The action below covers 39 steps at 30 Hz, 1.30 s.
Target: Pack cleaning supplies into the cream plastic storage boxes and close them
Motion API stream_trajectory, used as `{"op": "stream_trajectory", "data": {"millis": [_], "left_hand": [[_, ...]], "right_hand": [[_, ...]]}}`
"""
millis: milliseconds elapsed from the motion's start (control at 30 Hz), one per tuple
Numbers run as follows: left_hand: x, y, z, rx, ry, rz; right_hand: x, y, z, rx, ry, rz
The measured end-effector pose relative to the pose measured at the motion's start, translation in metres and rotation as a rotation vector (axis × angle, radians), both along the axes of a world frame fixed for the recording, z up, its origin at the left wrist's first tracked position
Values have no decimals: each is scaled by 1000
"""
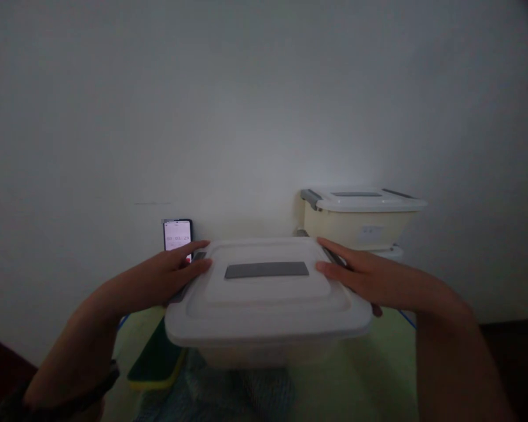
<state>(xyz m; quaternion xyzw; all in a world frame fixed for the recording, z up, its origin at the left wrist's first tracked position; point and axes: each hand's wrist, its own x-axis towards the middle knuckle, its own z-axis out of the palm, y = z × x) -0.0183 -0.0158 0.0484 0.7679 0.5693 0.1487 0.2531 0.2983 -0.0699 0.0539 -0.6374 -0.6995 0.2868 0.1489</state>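
Head view: the person's two bare hands grasp a pale lidded box (268,299), which sits front and centre above a green tabletop (369,375). The left hand (180,269) takes the box's left side and the right hand (356,272) its right side, thumbs and forefingers laid over the edges of the lid beside the grey side latches. One fingertip of the right hand shows below the rim; the other fingers curl out of sight, so how firmly they press cannot be told. Nor can it be told whether the box bears on something or hangs from the hands alone. Just below the box lie a dark green thing with a yellow edge (156,357), toward its left, and a textured bluish-grey cloth (237,392). Beyond its far left corner stands a lit phone (176,234); beyond its far right corner is a second box (356,225), also lidded, by the wall (246,117). Good handling here probably calls for equal pressure from both palms, fingers supporting the body under the rim rather than pulling on the lid or latches, and the box level and apart from the phone.
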Motion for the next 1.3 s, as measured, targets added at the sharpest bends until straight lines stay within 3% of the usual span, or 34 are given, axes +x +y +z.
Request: {"op": "stream_trajectory", "data": {"millis": [200,400,1100,1167,1300], "left_hand": [[-11,12,-12,177,171,-106],[-9,18,-17,130,222,-170],[-26,34,-28,37,-16,-281],[-23,35,-25,80,50,-230],[-11,31,-16,295,132,52]], "right_hand": [[-13,12,-9,-37,-109,56],[-22,22,-16,-61,-166,46],[-15,28,-23,-121,-63,48],[-14,28,-23,-111,-67,56],[-17,27,-23,-80,-103,65]]}}
